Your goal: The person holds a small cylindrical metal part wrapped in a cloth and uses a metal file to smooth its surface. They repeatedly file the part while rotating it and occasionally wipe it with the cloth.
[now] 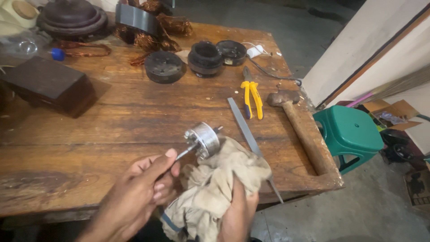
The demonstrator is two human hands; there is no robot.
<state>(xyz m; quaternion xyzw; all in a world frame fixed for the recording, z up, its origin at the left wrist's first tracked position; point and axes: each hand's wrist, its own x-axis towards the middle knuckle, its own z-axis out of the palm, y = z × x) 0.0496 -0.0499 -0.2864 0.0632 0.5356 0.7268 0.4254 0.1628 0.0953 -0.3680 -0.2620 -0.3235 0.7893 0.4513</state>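
Nearest the lens, at about six o'clock, the right hand (237, 210) was closed around a bunched beige rag (215, 188), fingers buried in the cloth. At seven o'clock the left hand (143, 188) was pinched shut on a thin metal shaft (184, 152), thumb laid along the top. That shaft ran up into a small silver motor rotor (204, 140), which sat just above the centre of the view, touching the upper edge of the rag and held over the wooden workbench (112, 130). Just beside the rotor, toward three o'clock, a flat steel file (245, 130) lay slantwise on the bench, its lower end passing behind the rag and sticking out past the bench edge. Beyond it, at about one o'clock, lay yellow-handled pliers (251, 96) and, to their right, a hammer (304, 130) with a worn wooden handle. Farther up, at twelve o'clock, three black round motor housings (197, 60) stood in a loose row (one of them showing holes in its face), with tangled copper winding wire (152, 31) behind them. At ten o'clock a dark wooden block (49, 85) rested on the bench. Off the bench, at three o'clock, stood a green plastic stool (349, 132).
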